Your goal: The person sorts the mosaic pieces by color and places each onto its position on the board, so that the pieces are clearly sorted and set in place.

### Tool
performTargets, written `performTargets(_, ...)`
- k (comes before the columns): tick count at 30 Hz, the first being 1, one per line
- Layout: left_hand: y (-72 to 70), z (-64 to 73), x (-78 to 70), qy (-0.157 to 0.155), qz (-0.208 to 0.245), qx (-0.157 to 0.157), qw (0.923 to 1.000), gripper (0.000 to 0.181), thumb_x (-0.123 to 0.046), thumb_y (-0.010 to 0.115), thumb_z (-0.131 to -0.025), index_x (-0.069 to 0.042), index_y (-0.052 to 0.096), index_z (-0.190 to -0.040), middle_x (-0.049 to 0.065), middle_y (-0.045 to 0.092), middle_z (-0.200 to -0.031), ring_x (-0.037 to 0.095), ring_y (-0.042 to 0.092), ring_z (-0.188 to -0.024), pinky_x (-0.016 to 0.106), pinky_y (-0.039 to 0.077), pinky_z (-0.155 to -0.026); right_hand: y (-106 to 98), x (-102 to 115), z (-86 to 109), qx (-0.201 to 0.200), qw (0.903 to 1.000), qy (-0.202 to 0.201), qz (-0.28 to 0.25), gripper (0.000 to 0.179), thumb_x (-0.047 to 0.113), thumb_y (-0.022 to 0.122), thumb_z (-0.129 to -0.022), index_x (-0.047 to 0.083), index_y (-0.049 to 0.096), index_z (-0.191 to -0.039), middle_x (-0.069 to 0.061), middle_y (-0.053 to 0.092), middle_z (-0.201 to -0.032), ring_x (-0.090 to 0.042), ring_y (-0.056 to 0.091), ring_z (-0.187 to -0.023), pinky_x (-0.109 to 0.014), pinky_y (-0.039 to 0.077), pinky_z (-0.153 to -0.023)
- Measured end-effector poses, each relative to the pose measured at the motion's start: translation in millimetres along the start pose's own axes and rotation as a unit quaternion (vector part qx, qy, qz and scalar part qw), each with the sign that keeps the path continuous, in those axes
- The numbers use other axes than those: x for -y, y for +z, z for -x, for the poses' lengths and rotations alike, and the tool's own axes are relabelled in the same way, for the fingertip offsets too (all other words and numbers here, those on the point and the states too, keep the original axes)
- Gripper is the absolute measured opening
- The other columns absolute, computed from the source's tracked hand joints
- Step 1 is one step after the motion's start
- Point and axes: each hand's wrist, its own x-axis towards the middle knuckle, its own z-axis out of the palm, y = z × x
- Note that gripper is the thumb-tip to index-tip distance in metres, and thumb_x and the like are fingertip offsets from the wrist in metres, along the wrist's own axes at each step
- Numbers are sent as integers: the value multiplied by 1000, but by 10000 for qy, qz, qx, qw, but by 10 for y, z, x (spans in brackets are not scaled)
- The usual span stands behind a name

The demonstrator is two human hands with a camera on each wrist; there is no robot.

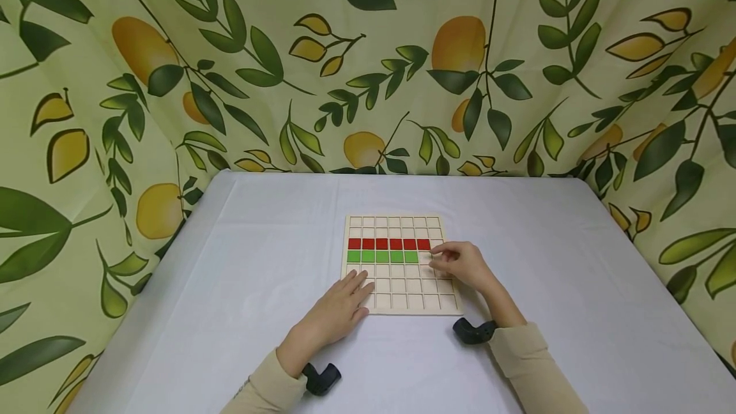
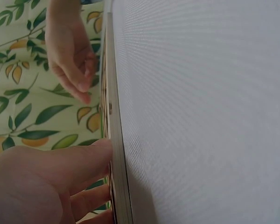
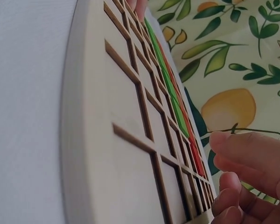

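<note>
A square pale wooden grid board [image 1: 414, 306] lies on the table. Across it run a row of several red square tiles [image 1: 382, 244] and, just below, a row of several green square tiles [image 1: 382, 257]. My left hand [image 1: 336, 308] rests on the board's lower left corner, its fingers spread over the squares and the thumb at the near edge. Over the right edge, beside the ends of both rows, is my right hand [image 1: 464, 264]; its index finger and thumb are apart, and no tile shows between them. The right wrist view shows its other fingers [image 3: 226, 193] bent.
A white cloth [image 1: 259, 241] covers the table. Behind and at both sides hangs a curtain [image 1: 368, 82] printed with leaves and yellow fruit. Black devices sit at the left wrist [image 1: 322, 379] and the right wrist [image 1: 474, 331].
</note>
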Motion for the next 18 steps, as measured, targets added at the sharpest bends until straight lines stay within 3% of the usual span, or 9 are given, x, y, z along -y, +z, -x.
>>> performTargets(8, -5, 5, -8, 16, 58, -11, 10000, 46, -19, 53, -98, -6, 47, -142, 16, 37, -155, 37, 32, -146, 52, 34, -118, -99, -74, 26, 37, 9997, 38, -233, 29, 11, 75, -82, -7, 69, -104, -5, 58, -71, -3, 43, -52, -18, 39, -47)
performTargets(18, -5, 5, -12, 19, 55, -37, 10000, 46, -19, 53, -97, -6, 48, -141, 16, 38, -155, 37, 33, -146, 52, 34, -117, -281, -184, 39, 217, 9982, 401, -382, 34, 13, 73, -83, -7, 67, -110, 3, 55, -68, -5, 44, -52, -20, 41, -48)
